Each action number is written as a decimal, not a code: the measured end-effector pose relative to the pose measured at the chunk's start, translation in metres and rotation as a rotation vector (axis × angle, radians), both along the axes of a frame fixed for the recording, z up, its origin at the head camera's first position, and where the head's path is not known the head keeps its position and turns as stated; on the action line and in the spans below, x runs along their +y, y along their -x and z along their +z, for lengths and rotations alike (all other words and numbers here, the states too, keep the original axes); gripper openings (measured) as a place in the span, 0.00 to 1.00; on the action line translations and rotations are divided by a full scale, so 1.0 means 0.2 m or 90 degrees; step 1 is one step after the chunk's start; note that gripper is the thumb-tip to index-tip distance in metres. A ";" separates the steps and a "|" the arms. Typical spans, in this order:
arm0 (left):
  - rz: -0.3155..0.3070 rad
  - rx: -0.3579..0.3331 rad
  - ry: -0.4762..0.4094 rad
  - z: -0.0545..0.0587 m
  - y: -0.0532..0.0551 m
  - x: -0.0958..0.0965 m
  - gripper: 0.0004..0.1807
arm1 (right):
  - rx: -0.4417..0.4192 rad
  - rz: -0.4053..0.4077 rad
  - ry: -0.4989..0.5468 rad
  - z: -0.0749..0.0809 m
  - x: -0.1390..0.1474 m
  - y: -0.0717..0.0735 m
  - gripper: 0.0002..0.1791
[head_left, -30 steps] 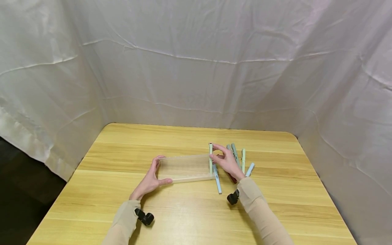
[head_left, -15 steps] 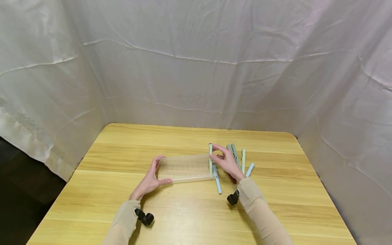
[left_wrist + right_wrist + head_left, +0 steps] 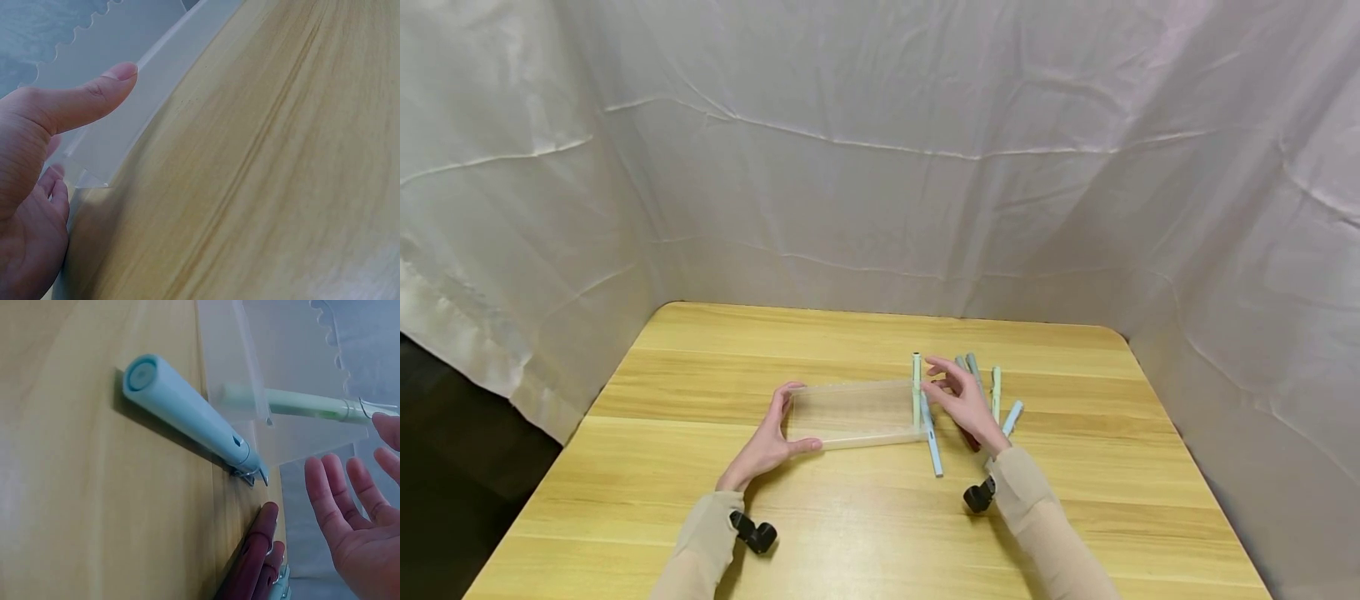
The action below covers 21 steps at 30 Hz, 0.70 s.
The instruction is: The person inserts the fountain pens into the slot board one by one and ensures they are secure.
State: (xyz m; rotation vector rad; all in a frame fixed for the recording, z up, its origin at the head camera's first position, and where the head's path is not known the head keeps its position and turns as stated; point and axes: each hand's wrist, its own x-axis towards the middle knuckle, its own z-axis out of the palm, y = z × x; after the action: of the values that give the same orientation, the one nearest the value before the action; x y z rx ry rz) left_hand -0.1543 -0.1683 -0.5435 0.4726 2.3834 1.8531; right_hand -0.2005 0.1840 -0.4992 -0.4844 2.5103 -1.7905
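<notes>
A clear plastic box (image 3: 850, 412) with notched edges lies on the table. My left hand (image 3: 763, 446) grips its left end, thumb along the near side (image 3: 94, 100) in the left wrist view. A light green pen (image 3: 916, 392) rests across the box's right end, its clip end (image 3: 356, 411) sticking out past the far edge. Just right of that pen is my right hand (image 3: 964, 407), fingers loosely bent and holding nothing. A light blue pen (image 3: 934, 450) lies on the table beside the box's right end.
Around the right hand lie dark red pens (image 3: 256, 550), partly hidden in the head view, grey-green pens (image 3: 974, 371), another light green pen (image 3: 996, 392) and another light blue pen (image 3: 1013, 415). Pale curtains (image 3: 880, 208) stand behind the wooden table (image 3: 865, 517).
My right hand has let go of the light green pen and drawn slightly right and toward me. The pen stays across the box. The left hand has not moved.
</notes>
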 end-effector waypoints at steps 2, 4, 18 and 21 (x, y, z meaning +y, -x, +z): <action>0.000 0.003 0.002 0.00 0.00 0.00 0.54 | 0.007 -0.009 0.002 0.00 0.01 -0.01 0.26; -0.001 0.006 0.001 0.00 0.00 0.00 0.54 | 0.004 -0.017 0.005 0.00 0.02 -0.02 0.26; -0.002 0.003 0.009 0.00 0.00 0.00 0.55 | -0.023 -0.077 0.083 -0.02 0.15 -0.12 0.26; 0.000 0.001 0.010 0.00 0.00 0.00 0.55 | -0.026 -0.094 0.103 -0.02 0.19 -0.14 0.26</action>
State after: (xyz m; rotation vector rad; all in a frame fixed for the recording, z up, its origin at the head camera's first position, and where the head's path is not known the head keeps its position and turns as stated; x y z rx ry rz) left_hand -0.1537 -0.1690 -0.5432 0.4733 2.3970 1.8339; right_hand -0.1719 0.2226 -0.5027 -0.2681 2.4452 -2.0431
